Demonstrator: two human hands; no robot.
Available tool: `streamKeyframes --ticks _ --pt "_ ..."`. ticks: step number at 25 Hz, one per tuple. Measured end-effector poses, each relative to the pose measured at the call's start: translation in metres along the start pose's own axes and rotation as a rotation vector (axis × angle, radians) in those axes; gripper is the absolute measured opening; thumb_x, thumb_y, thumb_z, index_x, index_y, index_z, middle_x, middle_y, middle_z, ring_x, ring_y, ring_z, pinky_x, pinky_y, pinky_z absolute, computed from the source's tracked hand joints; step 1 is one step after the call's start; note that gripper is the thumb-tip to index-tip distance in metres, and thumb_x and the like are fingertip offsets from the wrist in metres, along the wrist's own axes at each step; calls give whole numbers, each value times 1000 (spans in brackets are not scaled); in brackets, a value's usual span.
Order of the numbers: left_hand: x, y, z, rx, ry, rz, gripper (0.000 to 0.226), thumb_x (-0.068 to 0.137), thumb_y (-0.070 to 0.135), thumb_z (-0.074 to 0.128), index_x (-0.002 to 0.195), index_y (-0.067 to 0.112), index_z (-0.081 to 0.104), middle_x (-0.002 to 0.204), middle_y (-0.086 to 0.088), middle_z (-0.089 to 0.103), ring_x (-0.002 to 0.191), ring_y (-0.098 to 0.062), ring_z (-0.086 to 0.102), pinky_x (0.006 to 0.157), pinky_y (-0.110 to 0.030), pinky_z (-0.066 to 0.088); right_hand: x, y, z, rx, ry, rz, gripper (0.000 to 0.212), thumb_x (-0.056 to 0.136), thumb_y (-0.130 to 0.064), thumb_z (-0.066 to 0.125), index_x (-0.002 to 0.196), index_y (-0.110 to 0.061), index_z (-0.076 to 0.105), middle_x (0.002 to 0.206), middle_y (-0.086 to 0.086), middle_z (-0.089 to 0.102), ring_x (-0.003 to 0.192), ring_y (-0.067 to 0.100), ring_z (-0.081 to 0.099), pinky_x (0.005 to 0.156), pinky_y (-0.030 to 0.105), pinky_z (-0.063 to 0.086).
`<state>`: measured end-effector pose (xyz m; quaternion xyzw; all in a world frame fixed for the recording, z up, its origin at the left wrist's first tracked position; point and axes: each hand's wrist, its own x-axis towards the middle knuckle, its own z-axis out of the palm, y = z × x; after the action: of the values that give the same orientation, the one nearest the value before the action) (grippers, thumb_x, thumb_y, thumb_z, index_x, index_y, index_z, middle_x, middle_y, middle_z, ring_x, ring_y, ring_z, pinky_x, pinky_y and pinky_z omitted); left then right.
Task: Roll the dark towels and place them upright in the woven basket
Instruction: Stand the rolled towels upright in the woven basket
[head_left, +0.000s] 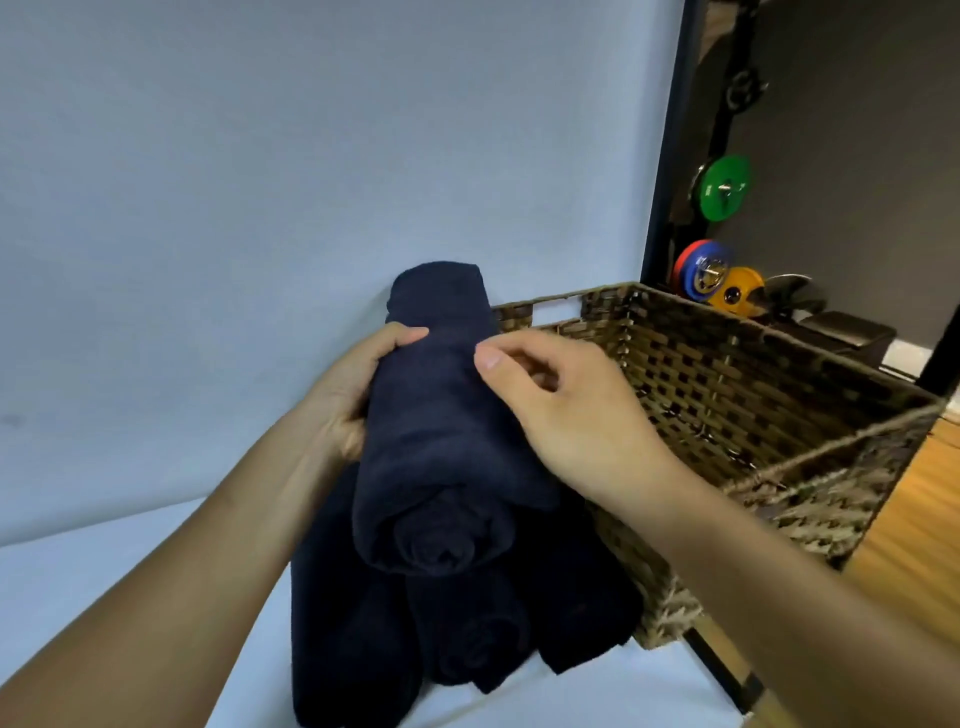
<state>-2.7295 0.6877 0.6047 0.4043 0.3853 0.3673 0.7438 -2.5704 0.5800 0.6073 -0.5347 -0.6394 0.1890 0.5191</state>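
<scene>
The slim left forearm (171, 571) and right forearm (810, 587) are bare up to the picture's edge. The left hand (343, 395) and right hand (566, 415) are bare as well. The right thumbnail (488, 358) is short and trimmed.

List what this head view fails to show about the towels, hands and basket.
All in the head view:
Woven basket floor: hidden by its near wall and the right hand.
Left hand fingers: behind the rolled towel it grips.
Right hand's hold: pinching or merely touching, unclear.
Lower towels: dark on dark, count unclear; cut by bottom edge.
</scene>
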Motion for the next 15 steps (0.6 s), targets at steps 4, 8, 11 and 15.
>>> streamKeyframes --ticks 4,8,11,15 --pt "0 21 23 -89 -148 91 33 88 29 58 98 3 77 109 -16 72 96 -27 71 89 -38 53 64 3 -13 275 61 216 33 73 -40 83 84 -16 63 78 -3 69 61 4 63 55 20 49" --pt "21 33 49 -153 -130 195 49 91 46 57 118 7 69 115 -15 71 104 -29 70 94 -40 52 94 19 -31 614 -298 528 79 61 -58 83 126 -17 62 115 5 72 103 23 70 94 40 52" --pt "41 35 79 -103 -57 250 53 97 54 46 118 10 68 105 -13 74 93 -26 73 83 -35 55 105 29 -44 758 -306 485 51 82 -51 66 119 -16 64 106 4 75 94 18 72 83 29 55" --pt "59 26 115 376 76 365 63 98 66 28 133 23 59 134 3 62 118 -13 60 100 -28 41 115 52 -97 801 -308 389 45 94 -40 52 127 -11 60 107 3 72 92 15 70 89 29 55"
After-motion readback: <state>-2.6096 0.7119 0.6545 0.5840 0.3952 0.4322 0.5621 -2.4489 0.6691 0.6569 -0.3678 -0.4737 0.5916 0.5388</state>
